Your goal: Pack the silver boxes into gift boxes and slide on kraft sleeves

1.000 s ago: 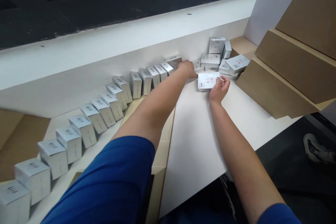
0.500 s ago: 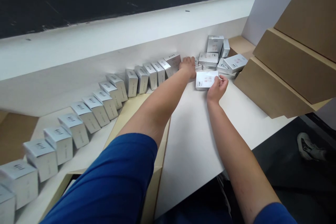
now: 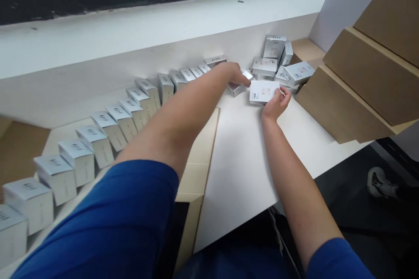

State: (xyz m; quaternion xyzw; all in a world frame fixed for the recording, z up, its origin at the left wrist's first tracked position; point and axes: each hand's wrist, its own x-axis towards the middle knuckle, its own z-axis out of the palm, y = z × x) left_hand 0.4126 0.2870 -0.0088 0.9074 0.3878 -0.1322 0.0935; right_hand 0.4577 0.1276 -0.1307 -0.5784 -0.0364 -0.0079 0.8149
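Note:
My left hand [image 3: 234, 74] reaches far forward and is closed on a small silver box [image 3: 240, 86] lying at the end of the long row of silver boxes [image 3: 108, 124] that stands along the white wall. My right hand [image 3: 277, 100] grips the edge of a white flat box [image 3: 263, 91] with red print, held just above the white table [image 3: 242, 170]. Both hands are beside a loose pile of silver boxes [image 3: 278, 65] in the far corner.
Stacked brown cardboard cartons [image 3: 363, 78] rise at the right. An open carton [image 3: 196, 170] sits below my left arm. A white sill [image 3: 147, 26] and a dark window frame run along the back. A shoe [image 3: 381, 181] lies on the dark floor at right.
My left hand has moved from the row's end onto a silver box by the pile and closed on it. The right hand still holds the white box. The camera has tilted down.

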